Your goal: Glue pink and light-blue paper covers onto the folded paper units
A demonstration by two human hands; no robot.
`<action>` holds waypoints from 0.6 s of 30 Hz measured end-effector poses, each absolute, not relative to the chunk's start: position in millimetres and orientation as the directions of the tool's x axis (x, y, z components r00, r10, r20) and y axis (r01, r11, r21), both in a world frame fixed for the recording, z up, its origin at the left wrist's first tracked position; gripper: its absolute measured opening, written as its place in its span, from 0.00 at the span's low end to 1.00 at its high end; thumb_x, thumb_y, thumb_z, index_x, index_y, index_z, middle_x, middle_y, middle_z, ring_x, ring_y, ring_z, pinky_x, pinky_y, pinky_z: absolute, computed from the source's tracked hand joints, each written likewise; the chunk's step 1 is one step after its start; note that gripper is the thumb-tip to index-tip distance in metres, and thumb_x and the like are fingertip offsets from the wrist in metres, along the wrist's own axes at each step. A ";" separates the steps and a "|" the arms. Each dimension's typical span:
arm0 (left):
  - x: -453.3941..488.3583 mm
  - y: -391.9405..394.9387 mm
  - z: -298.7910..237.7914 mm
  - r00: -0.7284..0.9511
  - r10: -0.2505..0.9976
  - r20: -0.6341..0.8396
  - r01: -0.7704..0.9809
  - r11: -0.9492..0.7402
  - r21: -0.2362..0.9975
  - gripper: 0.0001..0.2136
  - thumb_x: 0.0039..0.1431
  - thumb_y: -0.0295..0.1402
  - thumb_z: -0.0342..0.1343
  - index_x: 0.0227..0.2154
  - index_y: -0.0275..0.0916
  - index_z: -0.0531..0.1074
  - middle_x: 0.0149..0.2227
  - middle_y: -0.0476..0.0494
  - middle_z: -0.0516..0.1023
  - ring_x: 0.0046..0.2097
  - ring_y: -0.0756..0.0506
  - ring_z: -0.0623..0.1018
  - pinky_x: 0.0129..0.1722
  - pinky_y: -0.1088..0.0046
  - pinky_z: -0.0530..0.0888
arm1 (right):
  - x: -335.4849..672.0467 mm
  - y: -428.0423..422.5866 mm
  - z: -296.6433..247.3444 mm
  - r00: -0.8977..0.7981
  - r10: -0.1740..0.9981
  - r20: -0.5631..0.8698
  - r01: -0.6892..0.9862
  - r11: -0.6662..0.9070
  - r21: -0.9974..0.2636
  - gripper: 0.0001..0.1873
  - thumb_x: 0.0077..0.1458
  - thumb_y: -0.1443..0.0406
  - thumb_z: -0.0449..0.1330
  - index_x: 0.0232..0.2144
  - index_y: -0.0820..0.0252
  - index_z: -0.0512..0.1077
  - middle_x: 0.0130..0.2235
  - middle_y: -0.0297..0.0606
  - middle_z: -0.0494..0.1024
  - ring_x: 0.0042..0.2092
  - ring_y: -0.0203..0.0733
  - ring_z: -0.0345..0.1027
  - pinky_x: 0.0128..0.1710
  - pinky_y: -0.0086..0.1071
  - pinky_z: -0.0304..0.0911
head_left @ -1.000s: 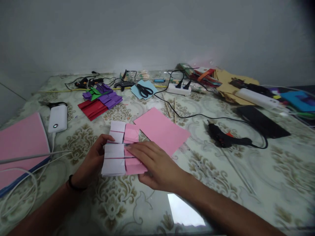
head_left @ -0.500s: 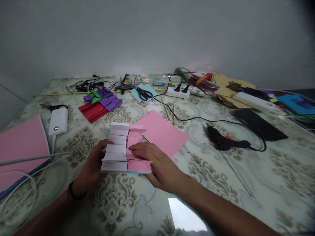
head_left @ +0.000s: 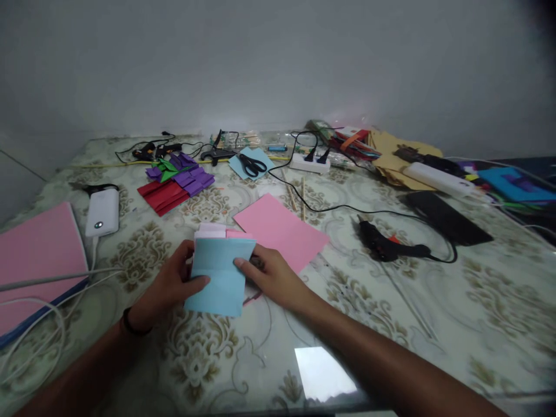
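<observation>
Both hands hold a stack of folded paper sheets (head_left: 219, 275) tilted up off the table, its light blue underside facing me and white and pink edges showing at its top. My left hand (head_left: 167, 289) grips the stack's left edge, thumb on the blue face. My right hand (head_left: 271, 278) pinches its right edge. A flat pink sheet (head_left: 281, 230) lies just behind the stack on the patterned table (head_left: 391, 324).
A black glue gun (head_left: 384, 246) with its cable lies to the right. At the left are a white power bank (head_left: 102, 212) and a pink pad (head_left: 37, 258). Farther back lie red and purple folded papers (head_left: 176, 182), scissors (head_left: 252, 165), a power strip (head_left: 309, 164), and craft clutter.
The folded stack lay flat under my hands with its white and pink face up; it has since been lifted and tipped up, and its blue back now faces me.
</observation>
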State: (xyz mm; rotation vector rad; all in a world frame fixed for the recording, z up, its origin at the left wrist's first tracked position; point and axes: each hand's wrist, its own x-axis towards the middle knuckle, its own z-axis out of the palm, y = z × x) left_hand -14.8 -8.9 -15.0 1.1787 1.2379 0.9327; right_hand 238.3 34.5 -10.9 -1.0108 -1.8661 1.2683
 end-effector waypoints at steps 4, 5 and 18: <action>-11.5 1.1 -11.7 0.051 0.969 -0.240 0.151 0.230 0.961 0.24 0.49 0.42 0.74 0.43 0.42 0.69 0.39 0.49 0.78 0.37 0.44 0.80 0.33 0.71 0.79 | 228.0 44.1 -19.2 -0.476 0.879 0.007 0.299 0.170 -0.939 0.15 0.67 0.56 0.60 0.46 0.61 0.78 0.36 0.36 0.80 0.36 0.42 0.70 0.39 0.36 0.66; -10.3 2.1 -9.6 0.042 0.970 -0.239 0.168 0.229 0.959 0.23 0.49 0.42 0.74 0.43 0.41 0.70 0.39 0.49 0.79 0.38 0.43 0.81 0.35 0.70 0.79 | 226.3 45.1 -20.3 -0.471 0.882 0.020 0.310 0.187 -0.932 0.15 0.67 0.57 0.60 0.45 0.61 0.78 0.37 0.37 0.79 0.37 0.43 0.70 0.40 0.37 0.66; -3.9 -17.8 9.0 0.092 0.987 -0.131 0.125 0.119 0.985 0.21 0.59 0.45 0.69 0.50 0.37 0.77 0.41 0.39 0.87 0.39 0.38 0.85 0.36 0.66 0.83 | 221.3 30.7 -16.3 -0.440 0.898 -0.010 -0.068 -0.045 -0.997 0.24 0.59 0.44 0.67 0.37 0.58 0.75 0.34 0.34 0.76 0.37 0.41 0.69 0.40 0.35 0.67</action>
